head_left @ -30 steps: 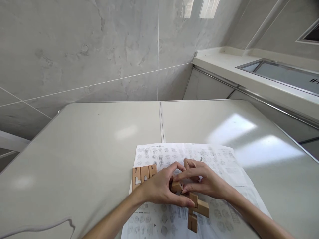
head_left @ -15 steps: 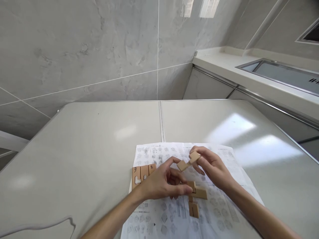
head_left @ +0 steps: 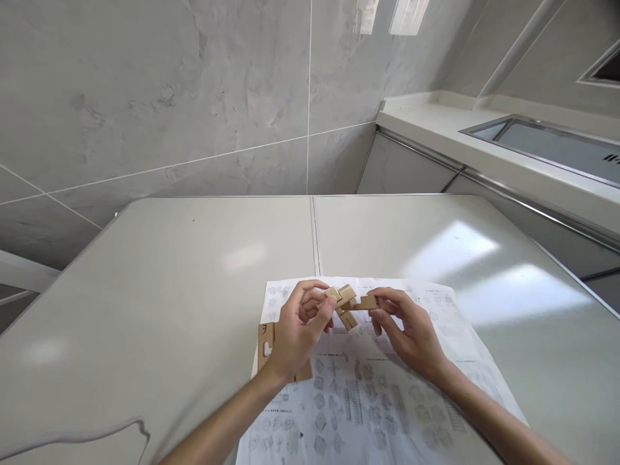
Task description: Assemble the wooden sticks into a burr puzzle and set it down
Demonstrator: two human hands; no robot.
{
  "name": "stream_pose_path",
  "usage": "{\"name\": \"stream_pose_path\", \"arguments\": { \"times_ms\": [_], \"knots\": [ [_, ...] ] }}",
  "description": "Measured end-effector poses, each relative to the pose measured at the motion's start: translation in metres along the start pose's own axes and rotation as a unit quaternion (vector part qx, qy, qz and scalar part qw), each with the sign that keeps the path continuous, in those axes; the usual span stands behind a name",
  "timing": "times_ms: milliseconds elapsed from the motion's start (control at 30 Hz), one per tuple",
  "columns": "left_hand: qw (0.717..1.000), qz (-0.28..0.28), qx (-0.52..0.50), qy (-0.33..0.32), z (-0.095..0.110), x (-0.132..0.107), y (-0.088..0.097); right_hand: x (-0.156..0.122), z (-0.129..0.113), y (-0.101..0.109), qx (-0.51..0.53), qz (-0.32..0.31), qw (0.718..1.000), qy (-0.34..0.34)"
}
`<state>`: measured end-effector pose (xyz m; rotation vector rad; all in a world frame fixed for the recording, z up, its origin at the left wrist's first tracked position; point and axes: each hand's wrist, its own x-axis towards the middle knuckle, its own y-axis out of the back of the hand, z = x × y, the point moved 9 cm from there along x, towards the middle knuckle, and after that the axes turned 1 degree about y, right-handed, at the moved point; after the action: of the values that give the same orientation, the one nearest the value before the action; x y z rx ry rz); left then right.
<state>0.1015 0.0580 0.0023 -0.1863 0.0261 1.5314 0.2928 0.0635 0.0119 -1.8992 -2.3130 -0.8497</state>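
Soft, even light (bright panes are mirrored high on the glossy wall (head_left: 194, 97)) leaves two glare patches on the table (head_left: 455, 248) at right and only faint shadows on the printed sheet (head_left: 387, 400). The wooden pieces (head_left: 346, 303) look sharp, the sheet's print is unreadably soft, and straight edges bow toward the corners.

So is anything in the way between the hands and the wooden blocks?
Nothing visible is. The left hand and the right hand both pinch the wooden blocks directly, over the paper sheet.
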Motion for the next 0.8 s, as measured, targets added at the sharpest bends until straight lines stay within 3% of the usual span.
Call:
{"name": "stream_pose_path", "arguments": {
  "times_ms": [433,633,800],
  "knots": [
    [0.999,-0.025,0.029,0.006,-0.006,0.0,-0.004,-0.006,-0.025,-0.007,-0.105,-0.022,0.983,0.148],
    [0.996,-0.065,0.054,-0.016,-0.004,-0.003,-0.009,-0.004,-0.028,-0.004,-0.102,-0.009,0.985,0.142],
    [0.982,-0.107,0.137,-0.068,-0.001,-0.006,-0.017,-0.003,-0.021,-0.004,-0.098,-0.015,0.99,0.104]
  ]
}}
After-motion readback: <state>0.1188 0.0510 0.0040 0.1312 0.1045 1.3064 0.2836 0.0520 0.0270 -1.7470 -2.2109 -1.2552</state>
